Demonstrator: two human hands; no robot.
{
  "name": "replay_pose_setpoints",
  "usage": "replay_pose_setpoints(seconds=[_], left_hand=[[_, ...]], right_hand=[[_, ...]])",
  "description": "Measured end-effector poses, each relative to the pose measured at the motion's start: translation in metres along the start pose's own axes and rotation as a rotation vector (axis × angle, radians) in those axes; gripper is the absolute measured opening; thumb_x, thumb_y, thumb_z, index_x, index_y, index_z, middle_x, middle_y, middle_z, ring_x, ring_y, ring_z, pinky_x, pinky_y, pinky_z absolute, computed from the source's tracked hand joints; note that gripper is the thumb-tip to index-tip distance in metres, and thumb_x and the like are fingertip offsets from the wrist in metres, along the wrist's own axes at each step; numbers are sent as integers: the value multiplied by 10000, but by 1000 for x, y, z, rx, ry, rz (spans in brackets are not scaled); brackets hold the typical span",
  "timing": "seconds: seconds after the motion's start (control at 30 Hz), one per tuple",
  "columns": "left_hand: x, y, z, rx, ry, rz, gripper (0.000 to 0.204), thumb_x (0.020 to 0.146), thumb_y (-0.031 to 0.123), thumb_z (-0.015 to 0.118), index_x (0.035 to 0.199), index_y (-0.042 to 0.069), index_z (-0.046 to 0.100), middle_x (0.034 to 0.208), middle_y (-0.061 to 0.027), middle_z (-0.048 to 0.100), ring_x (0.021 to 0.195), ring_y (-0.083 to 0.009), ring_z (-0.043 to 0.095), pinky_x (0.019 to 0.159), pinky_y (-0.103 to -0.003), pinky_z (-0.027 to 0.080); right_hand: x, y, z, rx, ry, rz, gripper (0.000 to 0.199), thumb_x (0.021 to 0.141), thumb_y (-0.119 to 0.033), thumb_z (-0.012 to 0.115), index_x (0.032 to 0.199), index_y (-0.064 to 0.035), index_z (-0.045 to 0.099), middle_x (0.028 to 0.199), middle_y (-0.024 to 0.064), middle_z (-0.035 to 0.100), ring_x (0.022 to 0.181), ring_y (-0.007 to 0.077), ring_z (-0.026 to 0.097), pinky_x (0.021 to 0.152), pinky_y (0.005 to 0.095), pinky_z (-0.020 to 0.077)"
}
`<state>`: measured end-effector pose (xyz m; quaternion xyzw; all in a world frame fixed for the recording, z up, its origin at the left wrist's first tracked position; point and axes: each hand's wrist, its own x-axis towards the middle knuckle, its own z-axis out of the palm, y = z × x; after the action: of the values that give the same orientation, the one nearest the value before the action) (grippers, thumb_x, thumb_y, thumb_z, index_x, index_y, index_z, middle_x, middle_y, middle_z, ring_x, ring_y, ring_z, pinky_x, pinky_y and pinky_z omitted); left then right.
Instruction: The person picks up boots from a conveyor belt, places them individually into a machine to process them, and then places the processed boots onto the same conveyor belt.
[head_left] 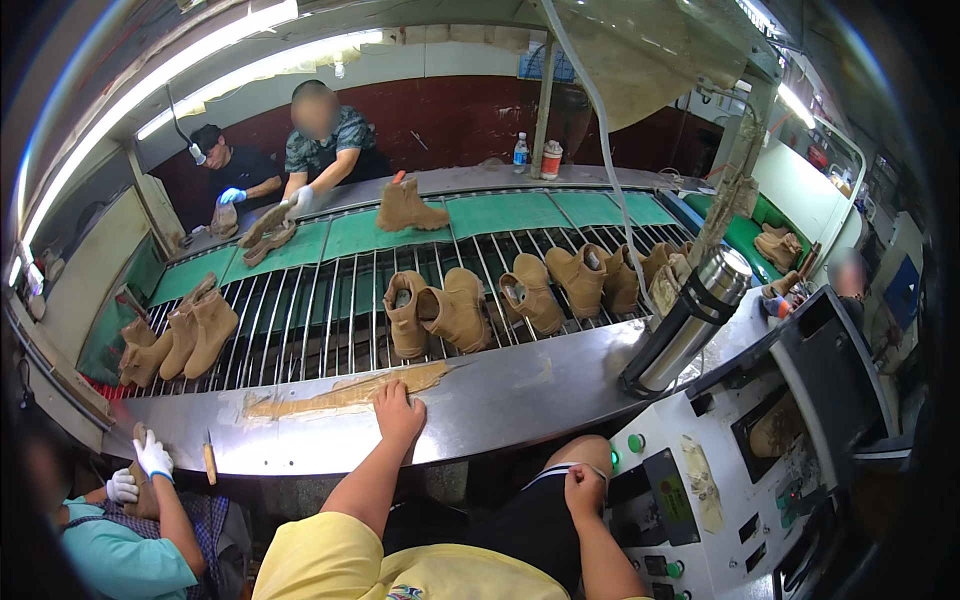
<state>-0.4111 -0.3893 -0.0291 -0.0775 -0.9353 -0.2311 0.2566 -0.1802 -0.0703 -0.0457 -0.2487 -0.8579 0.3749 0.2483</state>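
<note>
My left hand (400,412) lies on the metal ledge (520,405) of the roller conveyor, its fingers stretched over a strip of brown tape (345,391). My right hand (585,490) rests on my thigh by the hem of my dark shorts, fingers curled in with nothing showing in them. Beyond my left hand, a pair of tan ankle boots (455,312) stands upright on the metal rollers (340,310). More tan boots (532,295) line the rollers to the right. A steel thermos (688,320) with a black strap stands on the ledge to the right.
At lower left, a co-worker's white-gloved hands (153,455) hold a tan shoe near a wooden-handled knife (210,460). Two people work across the conveyor, beside a single boot (408,207) on the green belt (510,212). A white control panel (715,480) stands at my right.
</note>
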Motion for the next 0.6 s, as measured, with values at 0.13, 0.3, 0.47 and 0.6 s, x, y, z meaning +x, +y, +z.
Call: replay_pose_setpoints(seconds=[0.13, 0.3, 0.47, 0.6], left_hand=[[0, -2, 1, -1, -15, -5, 397, 696, 199, 617, 1038, 0, 593, 1208, -156, 567, 1164, -346, 462, 988, -464, 332], [18, -18, 0, -118, -112, -89, 257, 760, 197, 599, 956, 39, 647, 994, -135, 656, 952, -334, 588, 856, -432, 442], [99, -48, -19, -410, -184, -275, 170, 826, 179, 601, 834, 24, 670, 737, -159, 655, 683, -270, 647, 639, -351, 494], [187, -74, -4, -488, 7, -160, 190, 844, 204, 632, 825, 16, 653, 685, -155, 636, 616, -262, 628, 597, -347, 486]], right_hand=[[1, 3, 2, -8, -3, -1, 36, 739, -118, 651, 727, -84, 649, 658, 90, 642, 603, 254, 626, 579, 359, 490], [4, 7, 3, -15, 7, 0, 46, 741, -120, 647, 718, -80, 644, 640, 87, 629, 586, 253, 614, 568, 358, 484], [12, -6, 13, -13, -23, 15, 33, 723, -96, 654, 705, -78, 633, 630, 87, 623, 578, 259, 611, 563, 362, 482], [18, -18, 24, -121, -70, -23, 56, 707, -93, 662, 687, -75, 612, 617, 91, 601, 572, 286, 590, 542, 380, 466]])
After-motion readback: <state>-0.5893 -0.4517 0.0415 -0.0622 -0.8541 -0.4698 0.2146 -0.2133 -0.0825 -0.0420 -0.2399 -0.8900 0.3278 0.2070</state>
